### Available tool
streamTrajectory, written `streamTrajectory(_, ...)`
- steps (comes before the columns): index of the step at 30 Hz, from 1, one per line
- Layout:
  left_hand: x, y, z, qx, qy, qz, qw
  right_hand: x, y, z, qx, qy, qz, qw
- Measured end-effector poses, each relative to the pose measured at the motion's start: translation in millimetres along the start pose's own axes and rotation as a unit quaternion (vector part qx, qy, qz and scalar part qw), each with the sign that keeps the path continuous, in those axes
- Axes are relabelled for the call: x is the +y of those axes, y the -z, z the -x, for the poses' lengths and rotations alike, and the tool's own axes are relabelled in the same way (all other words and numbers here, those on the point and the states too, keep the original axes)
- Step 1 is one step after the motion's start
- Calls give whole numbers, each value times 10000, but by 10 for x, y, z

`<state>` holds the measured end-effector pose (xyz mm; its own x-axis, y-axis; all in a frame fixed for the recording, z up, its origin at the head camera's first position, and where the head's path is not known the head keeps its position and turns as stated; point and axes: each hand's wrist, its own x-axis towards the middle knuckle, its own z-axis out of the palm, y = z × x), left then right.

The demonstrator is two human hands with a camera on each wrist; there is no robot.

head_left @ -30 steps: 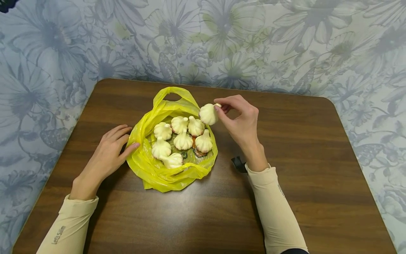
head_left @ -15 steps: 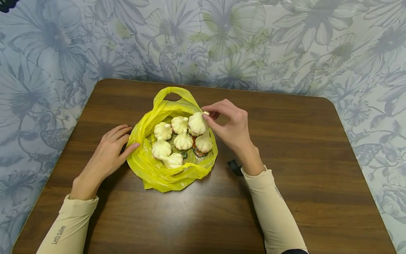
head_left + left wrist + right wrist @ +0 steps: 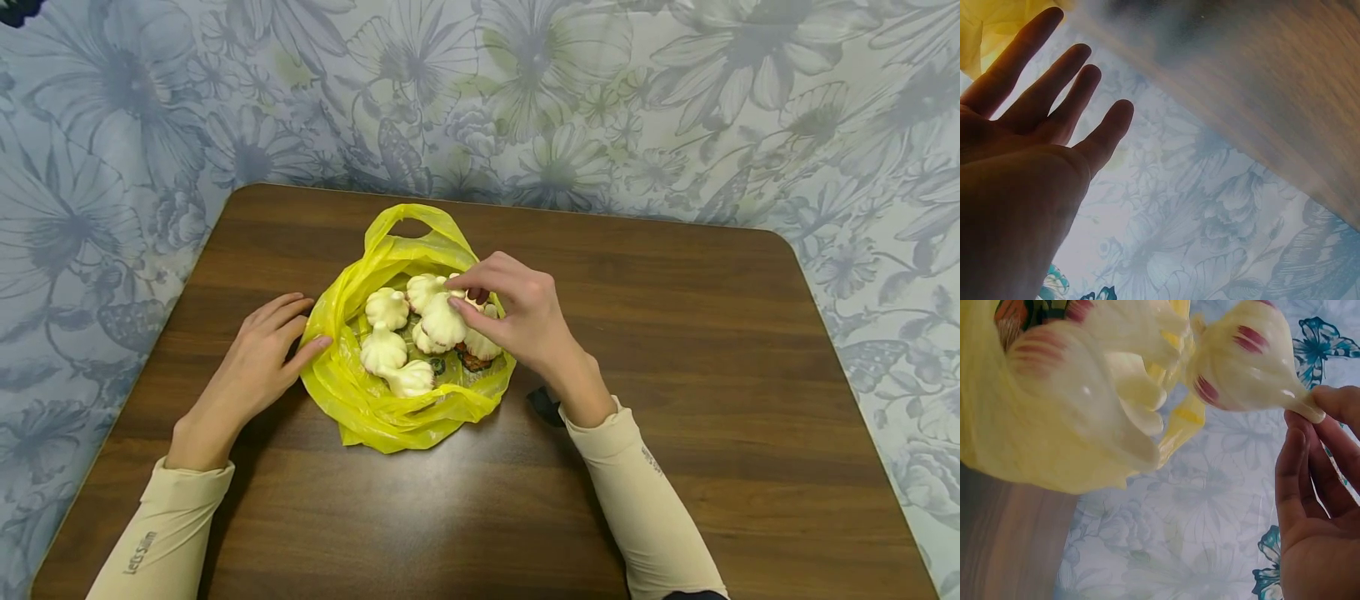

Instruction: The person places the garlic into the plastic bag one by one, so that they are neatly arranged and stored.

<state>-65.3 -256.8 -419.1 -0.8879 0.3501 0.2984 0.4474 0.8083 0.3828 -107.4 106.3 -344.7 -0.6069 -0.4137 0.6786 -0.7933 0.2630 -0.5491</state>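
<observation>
A yellow plastic bag (image 3: pixel 405 429) stands with its mouth spread wide, several pale garlic bulbs (image 3: pixel 383 350) inside it. Over the bag my right hand (image 3: pixel 517 304) pinches one garlic bulb (image 3: pixel 442 321) by its stem. In the right wrist view that bulb (image 3: pixel 1244 359) shows purple streaks, and thumb and fingertips meet on the stem. My left hand (image 3: pixel 258 358) lies at the bag's left side, thumb against the yellow rim, fingers extended. The left wrist view shows the left hand's fingers (image 3: pixel 1075 94) spread and straight, near a corner of the bag.
The brown wooden table (image 3: pixel 675 375) reaches back to a wall with floral wallpaper (image 3: pixel 555 100). A small black object (image 3: pixel 545 407) shows beside the right wrist. The bag's handle loop (image 3: pixel 408 215) stands up at the back.
My right hand has moved left and toward me with the garlic bulb, from the bag's right rim to over the bulbs inside. The left hand has stayed in place.
</observation>
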Motion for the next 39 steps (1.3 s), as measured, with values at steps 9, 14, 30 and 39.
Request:
streamTrajectory(9,0,3,-13,2,-4,-19,10000,1,-46,37,-600,-92,-99,9981)
streamTrajectory(14,0,11,-18,-2,3,-18,10000,13,-63,109,-994,-182,139,9948)
streamTrajectory(30,-5,36,-16,-29,12,-47,10000,18,-119,279,-1711,-323,23,9847)
streamTrajectory(39,-14,-4,-1,-8,11,-21,10000,17,-104,311,-2475,-697,306,9659)
